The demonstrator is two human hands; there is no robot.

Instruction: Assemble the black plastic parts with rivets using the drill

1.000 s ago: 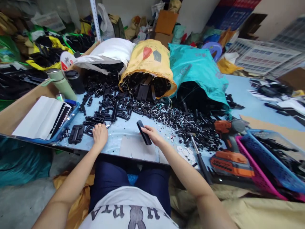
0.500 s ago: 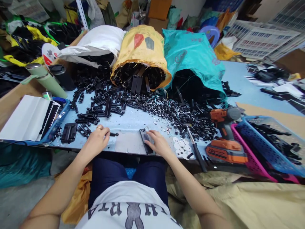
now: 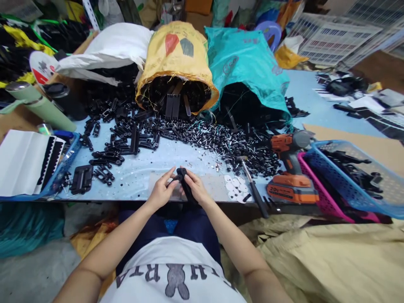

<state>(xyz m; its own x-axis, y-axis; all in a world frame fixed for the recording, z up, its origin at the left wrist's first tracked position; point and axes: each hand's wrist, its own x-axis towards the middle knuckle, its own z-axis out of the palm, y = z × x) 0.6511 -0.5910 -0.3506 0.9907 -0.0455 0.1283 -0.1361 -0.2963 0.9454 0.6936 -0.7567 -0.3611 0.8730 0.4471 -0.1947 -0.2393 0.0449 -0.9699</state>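
My left hand and my right hand are close together over the front edge of the blue table. The right fingers grip a long black plastic plate, tilted, its far end pointing away from me. A small black link piece is pinched in the left fingers and meets that plate near its far end. Fingers partly cover where the two parts join. Under the hands lies a pale flat sheet. More black link pieces lie in a pile to the left.
A hammer, white discs and a cordless drill lie to the right, beside a blue basket of black parts. Pins are heaped before a yellow sack and a teal sack. A green flask stands left.
My left hand has moved right with the link piece and brought it against the plate. The right hand has lifted and tilted the plate off the sheet. The view has shifted slightly.
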